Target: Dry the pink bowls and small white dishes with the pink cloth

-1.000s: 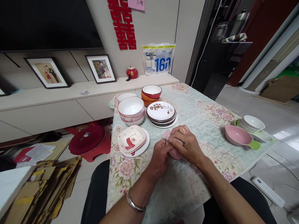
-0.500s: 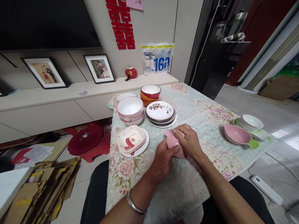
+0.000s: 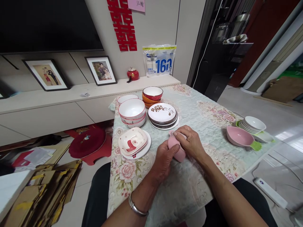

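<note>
Over the near part of the table, both hands hold a small pink bowl (image 3: 181,155) with a little tab on its far edge. My left hand (image 3: 164,157) grips it from the left, thumb across its outer side. My right hand (image 3: 191,141) closes over its far right side, and the fingers there hide part of it. Something pale shows beneath the right fingers; I cannot make out what. Beyond the hands stands a stack of brown-flowered plates (image 3: 163,113). To the left, patterned square bowls (image 3: 132,141) rest on a white plate (image 3: 148,147).
White red-rimmed bowls (image 3: 132,108) and red and orange bowls (image 3: 152,92) stand stacked at the back. On the right are a pink leaf-shaped dish (image 3: 239,137) and small white bowls (image 3: 255,123). A flowered cloth covers the table (image 3: 194,108). A red stool (image 3: 88,142) stands left.
The pink bowl has turned and tilted slightly between the hands, with its tab shifted a little right. Both hands keep their grip; the other dishes stay put.
</note>
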Tool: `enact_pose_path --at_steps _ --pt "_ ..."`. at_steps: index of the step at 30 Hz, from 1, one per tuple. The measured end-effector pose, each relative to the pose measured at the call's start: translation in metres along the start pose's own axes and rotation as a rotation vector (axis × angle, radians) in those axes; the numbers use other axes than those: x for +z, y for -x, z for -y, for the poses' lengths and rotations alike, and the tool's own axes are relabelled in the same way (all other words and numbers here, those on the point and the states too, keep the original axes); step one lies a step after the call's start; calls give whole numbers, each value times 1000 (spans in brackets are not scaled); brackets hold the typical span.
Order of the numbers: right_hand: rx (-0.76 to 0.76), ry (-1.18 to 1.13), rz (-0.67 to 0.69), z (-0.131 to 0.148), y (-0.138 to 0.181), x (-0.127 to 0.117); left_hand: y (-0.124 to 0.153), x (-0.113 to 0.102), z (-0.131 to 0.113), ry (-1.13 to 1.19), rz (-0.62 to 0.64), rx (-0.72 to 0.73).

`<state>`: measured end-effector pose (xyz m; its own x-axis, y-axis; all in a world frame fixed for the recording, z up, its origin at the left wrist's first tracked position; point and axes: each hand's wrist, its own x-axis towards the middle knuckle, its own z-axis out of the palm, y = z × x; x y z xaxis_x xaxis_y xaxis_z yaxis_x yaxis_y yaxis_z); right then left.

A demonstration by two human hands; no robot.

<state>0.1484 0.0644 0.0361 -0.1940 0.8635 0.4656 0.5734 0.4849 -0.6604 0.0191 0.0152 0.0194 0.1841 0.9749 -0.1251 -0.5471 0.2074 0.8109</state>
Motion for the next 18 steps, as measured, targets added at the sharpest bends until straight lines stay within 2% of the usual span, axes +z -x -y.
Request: enact_pose_path --at_steps 3,6,10,14,16,18 --pt "124 6 -9 -12 -2 2 0 -1 5 -21 33 -19" --pt "144 12 -22 -12 -2 1 1 -2 9 -58 27 9" --pt "-22 -1 -30 6 2 -6 1 -2 4 -67 32 60" --pt "-213 18 37 26 5 -10 1 -3 -3 -91 -6 75" --pt "-237 28 52 29 6 -9 1 -4 -4 -96 -14 80" --pt "-200 14 29 25 4 -7 0 -5 -4 -103 -11 77"
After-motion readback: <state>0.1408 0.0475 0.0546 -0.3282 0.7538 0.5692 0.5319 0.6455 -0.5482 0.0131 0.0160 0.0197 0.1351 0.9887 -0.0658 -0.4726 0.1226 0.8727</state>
